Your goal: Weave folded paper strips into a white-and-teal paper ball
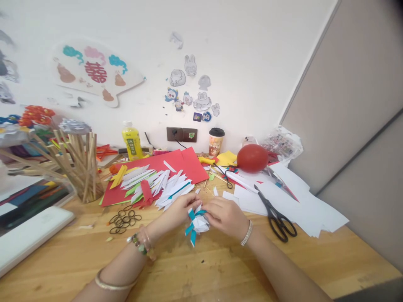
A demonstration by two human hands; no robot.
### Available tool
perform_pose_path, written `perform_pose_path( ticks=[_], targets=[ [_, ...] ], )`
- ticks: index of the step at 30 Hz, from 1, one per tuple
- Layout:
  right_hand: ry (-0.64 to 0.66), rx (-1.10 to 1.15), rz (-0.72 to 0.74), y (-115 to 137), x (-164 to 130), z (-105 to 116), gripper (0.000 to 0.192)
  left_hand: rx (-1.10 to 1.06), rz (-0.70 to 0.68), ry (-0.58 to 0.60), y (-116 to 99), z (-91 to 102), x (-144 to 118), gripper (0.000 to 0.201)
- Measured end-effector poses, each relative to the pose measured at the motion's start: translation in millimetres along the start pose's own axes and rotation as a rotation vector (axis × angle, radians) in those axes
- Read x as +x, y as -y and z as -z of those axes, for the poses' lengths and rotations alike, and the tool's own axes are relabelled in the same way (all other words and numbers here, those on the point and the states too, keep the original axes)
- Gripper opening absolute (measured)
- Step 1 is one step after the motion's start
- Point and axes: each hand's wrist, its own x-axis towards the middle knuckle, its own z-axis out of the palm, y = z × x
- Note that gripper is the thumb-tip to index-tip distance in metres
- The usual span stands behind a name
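Head view: pinching a folded paper piece (pixel 201 224) (white in the middle, blue strips sticking out) between left hand (pixel 184 205) and right hand (pixel 226 214), with fingers of both nearly closed at its upper edge. Sits between the hands, mostly just below the fingertips, over the table (pixel 195 277); cannot tell if touching the wood. Near a heap of paper strips (pixel 176 188), with scissors (pixel 272 211) beyond the right wrist.

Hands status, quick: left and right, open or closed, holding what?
Left hand: closed, pinching the blue-and-white paper.
Right hand: closed, pinching the same paper from its right side.
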Motion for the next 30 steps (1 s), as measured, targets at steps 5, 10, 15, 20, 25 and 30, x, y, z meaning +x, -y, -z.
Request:
perform_pose_path(
  ticks=[5,10,15,20,25,30],
  targets=[
    [0.057,-0.141,0.045,-1,0,0,0.016,0.008,-0.036,0.036,0,-2.2,-2,0.027],
    [0.049,-0.281,0.149,-4,-1,-3,0.021,0.003,-0.027,0.032,1,-3.7,-2,0.030],
    [0.009,-0.311,0.150,-4,-1,-5,0.024,-0.007,-0.021,0.011,5,-3.7,0,0.027],
    [-0.108,-0.232,0.048,-2,1,0,0.029,-0.063,0.006,-0.069,2,-3.1,1,0.023],
    [-0.182,-0.065,0.097,1,1,5,0.021,-0.113,-0.032,-0.074,-4,-5.3,-2,0.025],
    [-0.177,0.040,0.143,-4,-1,2,0.020,-0.129,-0.020,-0.061,-5,-6.3,-4,0.026]
  ],
)
